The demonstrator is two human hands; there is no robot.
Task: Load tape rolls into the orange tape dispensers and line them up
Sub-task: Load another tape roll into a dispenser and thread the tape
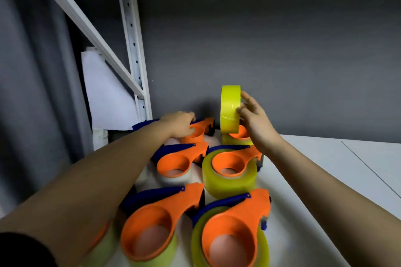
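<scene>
While the white bench (325, 158) carries two rows of orange dispensers (234, 219), the right hand (256, 119) pinches the yellow tape roll (230, 108) upright on edge, just left of its grip, whereas the left hand (180, 123) grips the empty far-left dispenser (200, 129) beside it, the likely destination.

Both bare forearms stretch forward; the left hand (180, 122) lies palm down, fingers curled over the far left dispenser (198, 129); right of that dispenser, the right hand (252, 115) pinches an upright yellow tape roll (230, 108).
</scene>
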